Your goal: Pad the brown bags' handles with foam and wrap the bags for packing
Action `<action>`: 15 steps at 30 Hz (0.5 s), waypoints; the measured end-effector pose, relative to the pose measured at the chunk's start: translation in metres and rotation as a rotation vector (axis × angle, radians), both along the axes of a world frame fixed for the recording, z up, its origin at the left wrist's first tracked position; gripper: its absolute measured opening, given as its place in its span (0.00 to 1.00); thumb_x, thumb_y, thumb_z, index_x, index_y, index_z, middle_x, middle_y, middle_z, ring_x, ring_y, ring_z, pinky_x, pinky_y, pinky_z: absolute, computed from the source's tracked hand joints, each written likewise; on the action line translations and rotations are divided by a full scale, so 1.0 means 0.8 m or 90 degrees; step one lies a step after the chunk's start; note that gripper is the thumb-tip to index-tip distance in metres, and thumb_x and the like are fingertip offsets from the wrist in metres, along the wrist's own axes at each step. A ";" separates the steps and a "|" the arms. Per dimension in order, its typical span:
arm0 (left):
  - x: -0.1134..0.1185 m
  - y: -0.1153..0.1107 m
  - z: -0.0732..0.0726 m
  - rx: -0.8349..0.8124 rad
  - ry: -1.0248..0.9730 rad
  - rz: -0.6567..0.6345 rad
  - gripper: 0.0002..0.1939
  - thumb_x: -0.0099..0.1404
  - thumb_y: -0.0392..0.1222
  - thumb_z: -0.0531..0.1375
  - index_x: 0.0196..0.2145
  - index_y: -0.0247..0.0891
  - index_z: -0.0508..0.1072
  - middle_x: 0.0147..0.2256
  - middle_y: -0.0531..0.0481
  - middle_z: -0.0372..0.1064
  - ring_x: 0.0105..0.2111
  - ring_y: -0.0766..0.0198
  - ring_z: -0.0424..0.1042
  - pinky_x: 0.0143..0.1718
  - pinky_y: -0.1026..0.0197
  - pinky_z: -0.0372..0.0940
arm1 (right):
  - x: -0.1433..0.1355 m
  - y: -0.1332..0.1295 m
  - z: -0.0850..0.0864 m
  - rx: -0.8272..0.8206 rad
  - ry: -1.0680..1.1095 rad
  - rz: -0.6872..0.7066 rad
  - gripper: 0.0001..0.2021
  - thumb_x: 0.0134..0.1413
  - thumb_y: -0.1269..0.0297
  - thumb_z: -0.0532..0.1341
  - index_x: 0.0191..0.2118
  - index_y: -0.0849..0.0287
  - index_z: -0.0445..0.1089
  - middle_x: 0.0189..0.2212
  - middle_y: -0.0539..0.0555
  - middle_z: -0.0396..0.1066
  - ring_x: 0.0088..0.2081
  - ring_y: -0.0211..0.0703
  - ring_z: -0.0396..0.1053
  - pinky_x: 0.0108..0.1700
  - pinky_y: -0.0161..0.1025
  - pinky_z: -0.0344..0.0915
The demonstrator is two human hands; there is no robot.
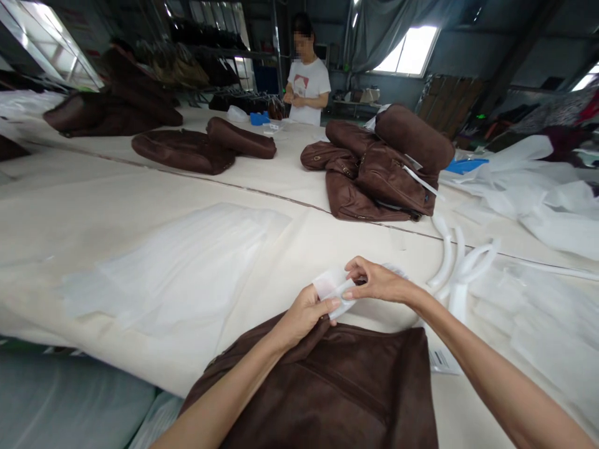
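Observation:
A dark brown bag (360,393) lies on the table right in front of me. Above its top edge, my left hand (303,313) is closed on a small piece of white wrapping sheet (328,283), thumb pressed on top. My right hand (377,282) pinches the other end of the same sheet, its fingertips curled around a fold. A brown piece, perhaps the bag's strap, runs up under my left hand; what lies inside the wrap is mostly hidden. A white printed tag (442,360) sticks out at the bag's right side.
Thin white sheets (173,262) are spread at left. White foam tubes (448,255) and more sheets (538,305) lie to the right. A pile of brown bags (374,168) and further bags (182,149) rest across the table. A person (309,84) stands at the far side.

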State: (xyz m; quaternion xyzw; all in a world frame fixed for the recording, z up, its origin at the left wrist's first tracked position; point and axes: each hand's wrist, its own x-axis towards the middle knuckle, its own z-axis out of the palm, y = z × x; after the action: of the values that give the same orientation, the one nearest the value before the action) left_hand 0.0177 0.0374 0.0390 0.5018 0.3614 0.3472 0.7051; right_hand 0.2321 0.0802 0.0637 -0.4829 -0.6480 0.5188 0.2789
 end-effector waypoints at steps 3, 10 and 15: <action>0.000 0.002 0.003 0.001 -0.001 -0.020 0.23 0.57 0.52 0.68 0.43 0.33 0.74 0.32 0.49 0.69 0.29 0.65 0.66 0.28 0.65 0.67 | 0.005 0.018 0.009 -0.128 0.068 0.153 0.22 0.33 0.63 0.76 0.40 0.60 0.76 0.31 0.50 0.76 0.34 0.42 0.71 0.37 0.36 0.65; 0.002 0.001 0.001 -0.014 -0.023 0.035 0.23 0.53 0.52 0.71 0.39 0.35 0.70 0.30 0.52 0.69 0.27 0.65 0.67 0.24 0.65 0.67 | 0.001 0.001 0.002 -0.206 0.192 0.164 0.13 0.42 0.63 0.73 0.37 0.61 0.77 0.29 0.49 0.74 0.29 0.36 0.67 0.34 0.32 0.62; 0.002 -0.005 0.000 0.017 -0.002 0.055 0.17 0.54 0.50 0.70 0.32 0.35 0.71 0.25 0.53 0.69 0.23 0.68 0.66 0.23 0.66 0.66 | 0.011 -0.016 -0.010 -0.092 0.161 0.161 0.10 0.52 0.62 0.67 0.40 0.56 0.81 0.29 0.48 0.69 0.32 0.37 0.64 0.37 0.33 0.61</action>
State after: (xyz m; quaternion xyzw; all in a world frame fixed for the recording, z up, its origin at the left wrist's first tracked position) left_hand 0.0192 0.0334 0.0388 0.4946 0.3767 0.3829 0.6833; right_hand 0.2406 0.0672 0.0553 -0.3474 -0.6241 0.6515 0.2557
